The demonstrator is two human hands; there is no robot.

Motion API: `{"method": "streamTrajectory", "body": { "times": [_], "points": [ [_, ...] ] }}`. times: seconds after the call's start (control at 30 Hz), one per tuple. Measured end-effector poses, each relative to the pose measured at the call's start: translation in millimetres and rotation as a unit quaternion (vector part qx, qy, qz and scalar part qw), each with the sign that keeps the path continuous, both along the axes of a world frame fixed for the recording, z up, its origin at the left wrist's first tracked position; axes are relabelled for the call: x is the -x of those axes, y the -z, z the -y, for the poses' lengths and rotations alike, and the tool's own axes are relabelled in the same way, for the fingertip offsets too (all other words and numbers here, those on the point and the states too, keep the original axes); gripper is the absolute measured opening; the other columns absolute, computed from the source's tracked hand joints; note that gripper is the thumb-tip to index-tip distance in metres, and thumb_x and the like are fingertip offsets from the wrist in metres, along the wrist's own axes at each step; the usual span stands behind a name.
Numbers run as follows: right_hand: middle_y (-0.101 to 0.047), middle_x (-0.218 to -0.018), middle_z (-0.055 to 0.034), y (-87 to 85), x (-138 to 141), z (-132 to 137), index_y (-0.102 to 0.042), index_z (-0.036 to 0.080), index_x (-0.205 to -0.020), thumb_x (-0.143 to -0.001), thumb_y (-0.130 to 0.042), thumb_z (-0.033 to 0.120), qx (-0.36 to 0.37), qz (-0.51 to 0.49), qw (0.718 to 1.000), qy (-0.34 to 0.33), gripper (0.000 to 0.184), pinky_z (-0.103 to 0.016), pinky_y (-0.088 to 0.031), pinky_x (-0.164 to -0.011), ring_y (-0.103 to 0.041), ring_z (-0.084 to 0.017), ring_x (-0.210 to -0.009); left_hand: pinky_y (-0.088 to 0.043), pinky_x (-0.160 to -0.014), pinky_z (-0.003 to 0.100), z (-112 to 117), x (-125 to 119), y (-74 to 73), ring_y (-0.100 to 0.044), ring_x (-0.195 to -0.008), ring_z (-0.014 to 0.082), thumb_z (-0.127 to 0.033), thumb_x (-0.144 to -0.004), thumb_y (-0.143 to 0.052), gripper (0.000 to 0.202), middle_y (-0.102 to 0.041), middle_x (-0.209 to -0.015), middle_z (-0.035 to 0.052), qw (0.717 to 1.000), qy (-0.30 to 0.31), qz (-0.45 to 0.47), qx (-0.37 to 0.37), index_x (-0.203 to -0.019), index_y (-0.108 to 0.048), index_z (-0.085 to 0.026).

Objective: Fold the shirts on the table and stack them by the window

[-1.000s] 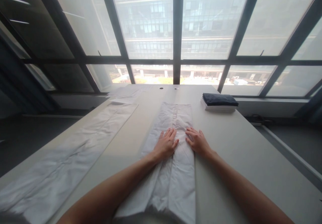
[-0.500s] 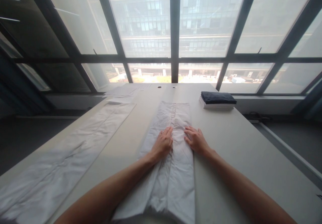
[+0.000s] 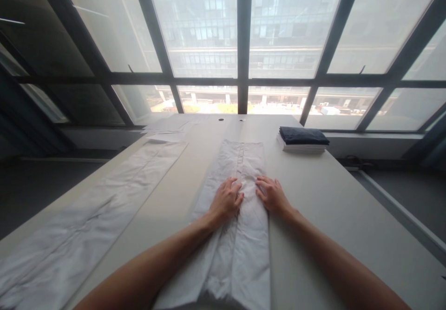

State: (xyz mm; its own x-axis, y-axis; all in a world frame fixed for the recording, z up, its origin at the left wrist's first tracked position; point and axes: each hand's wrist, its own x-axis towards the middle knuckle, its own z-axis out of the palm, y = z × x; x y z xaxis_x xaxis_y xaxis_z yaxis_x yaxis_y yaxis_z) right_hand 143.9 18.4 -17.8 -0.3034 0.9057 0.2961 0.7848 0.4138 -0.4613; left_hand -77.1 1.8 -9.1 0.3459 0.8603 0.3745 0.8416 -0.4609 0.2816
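Observation:
A white garment (image 3: 249, 249), folded into a long strip, lies lengthwise on the table in front of me. It looks like trousers, with a seam up the middle and creases along the near half. My left hand (image 3: 227, 198) rests on the strip near its centre seam, fingers spread. On the right edge of the cloth lies my right hand (image 3: 272, 194), its fingers stretched toward the seam. Both hands are open, palms down, a short gap between them. Cloth beneath my left forearm is partly hidden.
To the left, another long white garment (image 3: 94, 217) is laid out on the white table (image 3: 320, 207). Papers (image 3: 167, 131) lie at the far left corner. A folded stack topped by a dark blue cloth (image 3: 303, 136) sits at the far right. Large windows rise behind.
The fingers of my left hand have spread and shifted slightly right, over the centre seam. My right hand has stayed nearly in place.

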Motion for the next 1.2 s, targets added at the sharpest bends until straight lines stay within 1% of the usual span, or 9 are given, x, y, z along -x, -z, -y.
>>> {"method": "streamTrajectory", "body": {
  "times": [0.13, 0.27, 0.43, 0.63, 0.8, 0.9, 0.97, 1.1, 1.2],
  "points": [
    [-0.061, -0.141, -0.0111, 2.3, -0.7, -3.4, -0.067, 0.023, -0.122, -0.097, -0.051, 0.025, -0.018, -0.023, 1.000, 0.003, 0.029, -0.062, -0.025, -0.114, -0.048, -0.031, -0.136, -0.033, -0.116, 0.053, 5.7, -3.3, -8.1, -0.055, -0.126, 0.0273, -0.029, -0.095, -0.058, 0.034, -0.062, -0.130, 0.0102, 1.000, 0.025, 0.015, 0.008, -0.128, -0.062, -0.023],
    [-0.068, -0.125, -0.0114, -1.2, -0.2, -6.5, -0.068, 0.021, -0.120, -0.099, -0.050, 0.028, -0.090, -0.090, 0.992, -0.006, 0.029, -0.049, -0.039, -0.107, -0.057, -0.028, -0.120, -0.020, -0.120, 0.061, 7.8, -6.5, -10.3, -0.052, -0.131, 0.0278, -0.030, -0.097, -0.055, 0.046, -0.062, -0.135, 0.0121, 0.997, 0.060, 0.035, 0.031, -0.142, -0.050, -0.020],
    [-0.069, -0.114, -0.0083, -9.5, 4.6, -2.4, -0.063, 0.023, -0.127, -0.102, -0.048, 0.031, -0.106, -0.109, 0.985, -0.087, 0.031, -0.044, -0.044, -0.097, -0.060, -0.026, -0.108, -0.036, -0.113, 0.051, 5.1, -5.7, -7.7, -0.058, -0.122, 0.0268, -0.030, -0.098, -0.051, 0.055, -0.064, -0.130, 0.0157, 0.989, 0.097, 0.099, 0.041, -0.149, -0.038, -0.015],
    [-0.069, -0.105, -0.0074, -18.2, 10.4, 9.1, -0.047, 0.028, -0.149, -0.105, -0.042, 0.037, -0.086, -0.070, 0.979, -0.169, 0.045, -0.044, -0.044, -0.094, -0.059, -0.025, -0.098, -0.051, -0.089, 0.042, 7.9, -6.3, -8.8, -0.062, -0.091, 0.0217, -0.028, -0.094, -0.054, 0.047, -0.064, -0.098, 0.0048, 0.979, 0.085, 0.183, 0.014, -0.138, -0.038, -0.021],
    [-0.069, -0.112, -0.0094, -15.4, 12.6, 8.6, -0.043, 0.028, -0.152, -0.106, -0.034, 0.044, -0.039, -0.110, 0.976, -0.181, 0.049, -0.045, -0.045, -0.095, -0.062, -0.026, -0.102, -0.055, -0.078, 0.034, 7.2, -6.2, -1.9, -0.063, -0.087, 0.0163, -0.029, -0.099, -0.050, 0.059, -0.060, -0.114, 0.0071, 0.941, 0.162, 0.291, 0.058, -0.147, -0.016, -0.027],
    [-0.066, -0.129, -0.0106, -9.3, 13.1, 3.3, -0.047, 0.028, -0.149, -0.105, -0.033, 0.050, -0.022, -0.146, 0.969, -0.199, 0.051, -0.046, -0.044, -0.102, -0.061, -0.027, -0.116, -0.058, -0.081, 0.036, 7.2, -6.2, -1.9, -0.066, -0.091, 0.0166, -0.028, -0.099, -0.051, 0.069, -0.056, -0.128, 0.0121, 0.932, 0.199, 0.289, 0.090, -0.153, -0.008, -0.029],
    [-0.066, -0.133, -0.0107, -5.2, 12.6, -0.5, -0.051, 0.026, -0.147, -0.105, -0.033, 0.052, -0.009, -0.179, 0.965, -0.194, 0.053, -0.046, -0.044, -0.104, -0.061, -0.028, -0.120, -0.058, -0.084, 0.038, 8.0, -7.0, -4.1, -0.066, -0.092, 0.0168, -0.025, -0.099, -0.050, 0.069, -0.052, -0.133, 0.0136, 0.938, 0.198, 0.274, 0.079, -0.155, -0.009, -0.029],
    [-0.070, -0.123, -0.0113, -2.8, 10.1, -4.2, -0.053, 0.021, -0.146, -0.104, -0.033, 0.055, 0.022, -0.233, 0.961, -0.146, 0.057, -0.042, -0.050, -0.098, -0.066, -0.026, -0.109, -0.059, -0.088, 0.037, 11.3, -7.5, -9.1, -0.064, -0.098, 0.0168, -0.019, -0.096, -0.048, 0.054, -0.048, -0.128, 0.0112, 0.942, 0.187, 0.275, 0.047, -0.146, -0.028, -0.026],
    [-0.068, -0.126, -0.0107, -7.0, 9.9, -2.9, -0.059, 0.023, -0.141, -0.103, -0.031, 0.058, 0.017, -0.206, 0.964, -0.168, 0.059, -0.041, -0.049, -0.099, -0.065, -0.026, -0.111, -0.056, -0.096, 0.040, 14.9, -5.3, -13.0, -0.062, -0.109, 0.0201, -0.018, -0.095, -0.049, 0.041, -0.051, -0.124, 0.0109, 0.939, 0.234, 0.247, 0.050, -0.134, -0.037, -0.023]
  ]
}}
